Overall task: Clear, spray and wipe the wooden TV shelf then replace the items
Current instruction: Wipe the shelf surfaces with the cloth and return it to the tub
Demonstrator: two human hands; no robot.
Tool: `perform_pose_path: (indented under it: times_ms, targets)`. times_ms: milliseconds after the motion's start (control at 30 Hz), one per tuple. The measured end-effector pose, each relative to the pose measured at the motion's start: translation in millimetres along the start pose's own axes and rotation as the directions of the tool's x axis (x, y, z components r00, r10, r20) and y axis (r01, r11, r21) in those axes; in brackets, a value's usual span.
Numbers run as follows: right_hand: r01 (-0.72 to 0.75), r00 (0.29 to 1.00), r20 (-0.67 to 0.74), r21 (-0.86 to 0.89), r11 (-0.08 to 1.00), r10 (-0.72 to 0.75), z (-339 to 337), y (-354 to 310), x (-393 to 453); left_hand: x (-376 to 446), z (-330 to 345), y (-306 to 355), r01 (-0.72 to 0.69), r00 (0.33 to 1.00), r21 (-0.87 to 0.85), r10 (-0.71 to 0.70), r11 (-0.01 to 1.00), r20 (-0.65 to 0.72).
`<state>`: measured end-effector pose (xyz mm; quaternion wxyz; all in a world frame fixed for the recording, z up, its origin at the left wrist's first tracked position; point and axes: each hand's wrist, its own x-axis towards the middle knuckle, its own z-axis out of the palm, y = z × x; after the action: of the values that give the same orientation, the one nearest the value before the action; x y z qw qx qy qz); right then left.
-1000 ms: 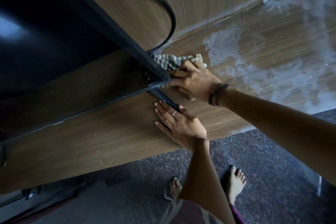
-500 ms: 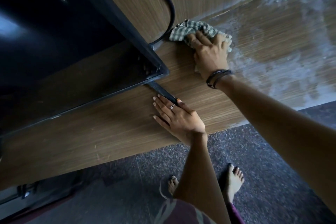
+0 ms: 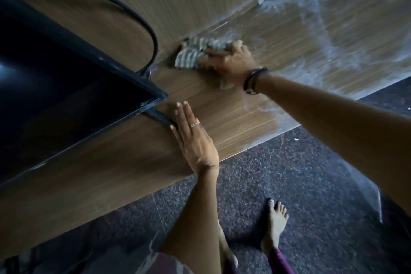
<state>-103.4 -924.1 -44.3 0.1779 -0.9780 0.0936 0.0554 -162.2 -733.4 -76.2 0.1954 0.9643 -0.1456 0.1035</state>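
The wooden TV shelf (image 3: 240,118) runs from lower left to upper right, with whitish wet smears on its right part. My right hand (image 3: 233,62) presses a striped checked cloth (image 3: 191,53) flat against the shelf at the back, where the shelf meets the wooden wall panel. My left hand (image 3: 191,135) lies flat with straight fingers on the shelf's front part, beside the black foot of the TV (image 3: 55,95). The TV's dark screen fills the left of the view.
A thick black cable (image 3: 142,22) loops over the wall panel down behind the TV corner. Dark speckled floor (image 3: 311,184) lies below the shelf's front edge, with my bare feet (image 3: 275,220) on it.
My right hand has swept the cloth from the TV's corner back towards the wall panel and slightly left along it. My left hand stays flat on the shelf.
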Motion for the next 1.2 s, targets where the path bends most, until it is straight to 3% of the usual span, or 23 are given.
perform_pose_path:
  times_ms: [67,133,233,333,433,500,567,667,733,833,900,967,1067,1133,1200]
  targets:
    - [-0.238,0.968,-0.053,0.122,0.964,0.245,-19.2,38.3,-10.0,0.3,1.3,-0.8,-0.026,0.999,-0.025,0.026,0.999,0.022]
    - [-0.444,0.881,-0.077,0.206,0.872,0.467,-30.2,62.1,-22.6,0.2,1.2,-1.6,-0.024,0.999,-0.035,0.025,0.999,0.038]
    - [-0.535,0.812,-0.089,0.285,0.796,0.577,-23.4,44.8,-35.6,0.6,0.4,-1.1,-0.008,0.998,-0.063,0.013,0.998,0.068]
    - [-0.437,0.889,-0.036,0.225,0.871,0.456,-0.8,-7.1,-51.2,0.7,-0.8,1.1,0.022,0.998,-0.129,-0.014,0.991,0.065]
    - [-0.172,0.980,-0.062,0.195,0.966,0.188,32.6,-60.8,-80.9,0.5,-1.7,0.9,0.059,0.997,-0.206,-0.046,0.977,0.066]
    - [-0.027,0.995,-0.091,0.185,0.982,0.045,41.5,-74.9,-105.9,-0.7,-1.4,-0.3,0.044,0.998,-0.232,-0.030,0.972,0.063]
    - [0.027,1.000,0.002,0.158,0.987,-0.027,39.8,-54.9,-123.5,-1.9,0.0,-1.1,0.011,0.998,-0.235,0.003,0.972,0.059]
    - [-0.001,0.996,-0.086,0.177,0.984,0.016,28.1,0.0,-131.4,-2.9,2.5,-2.4,0.015,0.998,-0.235,0.000,0.972,0.066]
    - [-0.169,0.968,-0.148,0.206,0.964,0.201,15.0,33.3,-134.6,-3.3,2.5,-2.4,0.050,0.996,-0.250,-0.030,0.967,0.083]
    - [-0.506,0.803,-0.207,0.262,0.822,0.560,11.0,50.0,-134.6,-0.3,-3.6,-2.3,0.125,0.987,-0.374,-0.078,0.919,0.138]
    - [-0.605,0.721,-0.175,0.312,0.732,0.671,16.3,31.3,-127.3,5.8,-13.2,-4.6,0.225,0.964,-0.515,-0.114,0.827,0.238]
    - [-0.600,0.737,-0.107,0.349,0.720,0.667,26.0,-3.2,-122.5,13.8,-24.3,-7.5,0.344,0.916,-0.584,-0.124,0.736,0.383]
    - [-0.527,0.826,-0.021,0.324,0.786,0.563,33.0,-70.0,-128.2,24.6,-38.2,-14.1,0.445,0.849,-0.616,-0.088,0.650,0.520]
    - [-0.424,0.900,0.032,0.302,0.854,0.435,41.8,-106.3,-140.1,25.4,-41.1,-17.9,0.455,0.825,-0.604,-0.055,0.654,0.562]
    - [-0.281,0.959,0.053,0.272,0.920,0.278,49.1,-114.8,-156.8,22.0,-38.7,-18.4,0.419,0.828,-0.542,-0.062,0.729,0.558]
